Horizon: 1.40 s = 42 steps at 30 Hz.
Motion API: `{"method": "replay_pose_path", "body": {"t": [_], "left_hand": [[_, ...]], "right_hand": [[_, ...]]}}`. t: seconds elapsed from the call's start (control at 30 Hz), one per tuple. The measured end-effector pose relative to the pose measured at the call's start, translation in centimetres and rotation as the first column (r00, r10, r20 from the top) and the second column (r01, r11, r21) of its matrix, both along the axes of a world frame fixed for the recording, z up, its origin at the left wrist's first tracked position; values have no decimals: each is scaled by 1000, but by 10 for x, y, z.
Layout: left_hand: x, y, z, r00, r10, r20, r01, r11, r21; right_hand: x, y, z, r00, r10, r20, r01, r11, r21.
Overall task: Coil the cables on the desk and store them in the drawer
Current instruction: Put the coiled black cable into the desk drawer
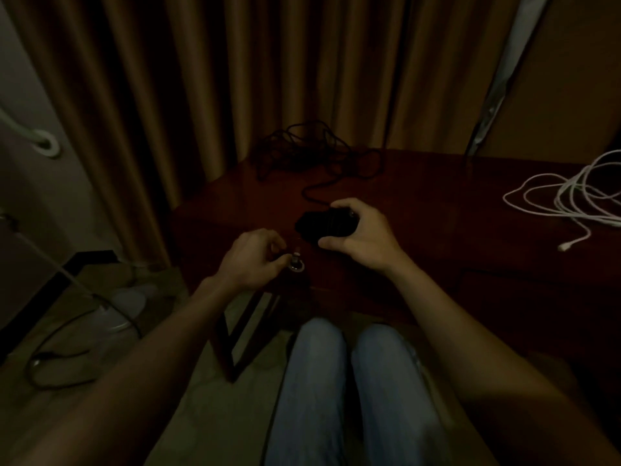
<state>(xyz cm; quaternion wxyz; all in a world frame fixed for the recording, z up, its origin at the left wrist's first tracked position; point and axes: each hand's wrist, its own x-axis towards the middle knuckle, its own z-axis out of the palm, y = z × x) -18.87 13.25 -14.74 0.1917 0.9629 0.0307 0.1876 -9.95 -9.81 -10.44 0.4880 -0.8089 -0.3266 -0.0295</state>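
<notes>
My right hand (366,237) curled round the coiled black cable (322,223) mid-surface (437,203) while my left hand (252,257) pinched its plug (297,260) at 7 o'clock; limp and light, I judged, its loose tangle (312,153) at 12 o'clock likely to snag, so best gripped across all loops.

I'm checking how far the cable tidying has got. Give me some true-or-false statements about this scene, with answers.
The right hand holds a black bundle. True.
The white cable is neatly coiled. False: it sprawls loose on the desk.
The left hand is at the desk's near corner. True.
The black tangle lies on the floor. False: it sits on the desk, by the curtain.
</notes>
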Motion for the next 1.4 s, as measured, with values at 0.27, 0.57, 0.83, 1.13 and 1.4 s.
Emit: {"method": "replay_pose_path", "body": {"t": [0.27, 0.57, 0.83, 1.13, 1.4], "left_hand": [[-3, -18, -39, 991, 72, -114, -95, 973, -209], [4, -21, -42, 983, 164, -83, -182, 932, -313], [3, -16, -39, 990, 114, -85, -140, 889, -436], [2, -16, -35, 988, 124, -96, -154, 883, -443], [2, -20, -27, 982, 109, -156, -161, 913, -374]], "right_hand": [[-11, 7, -18, 990, -17, 138, 13, 1000, 28], [-11, 9, -22, 988, -25, 154, 18, 999, 43], [-13, 8, -25, 981, -27, 192, 25, 1000, 16], [-12, 6, -26, 976, -22, 218, 24, 1000, -6], [-16, -5, -22, 971, -42, 235, 48, 999, -19]]}}
